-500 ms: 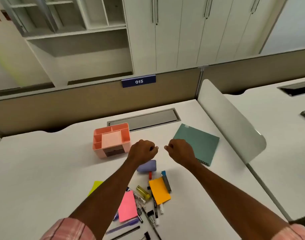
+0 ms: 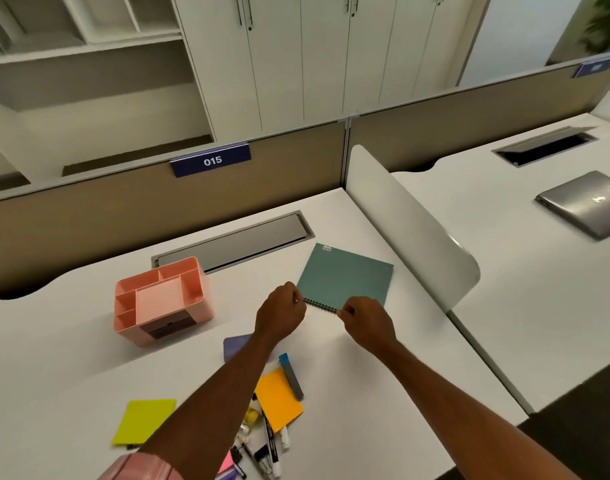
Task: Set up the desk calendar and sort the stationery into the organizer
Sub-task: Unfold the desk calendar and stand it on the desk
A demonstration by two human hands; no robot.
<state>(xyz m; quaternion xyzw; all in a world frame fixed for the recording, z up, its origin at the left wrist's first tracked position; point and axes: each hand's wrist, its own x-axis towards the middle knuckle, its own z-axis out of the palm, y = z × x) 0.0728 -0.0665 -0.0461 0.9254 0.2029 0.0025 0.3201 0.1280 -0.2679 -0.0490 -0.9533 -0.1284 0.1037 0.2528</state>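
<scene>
The teal spiral-bound desk calendar (image 2: pixel 346 276) lies flat on the white desk (image 2: pixel 71 348), its wire binding along the near edge. My left hand (image 2: pixel 281 311) pinches the left end of that binding. My right hand (image 2: pixel 364 320) pinches its right end. The pink organizer (image 2: pixel 163 301) stands to the left with several empty compartments and a small drawer in front. Near me lie an orange sticky pad (image 2: pixel 278 398), a yellow-green sticky pad (image 2: pixel 144 420), a blue-grey lead box (image 2: pixel 291 375), a purple object (image 2: pixel 236 346) partly under my left arm, and markers and clips (image 2: pixel 267 448).
A white curved divider (image 2: pixel 411 223) rises just right of the calendar. A closed grey laptop (image 2: pixel 584 202) lies on the neighbouring desk. A metal cable flap (image 2: pixel 234 242) is set into the desk behind the organizer, before the tan partition with a "015" sign (image 2: pixel 211 160).
Both hands have moved forward and right from above the purple object to the calendar's near edge and now pinch its binding. The view has shifted right.
</scene>
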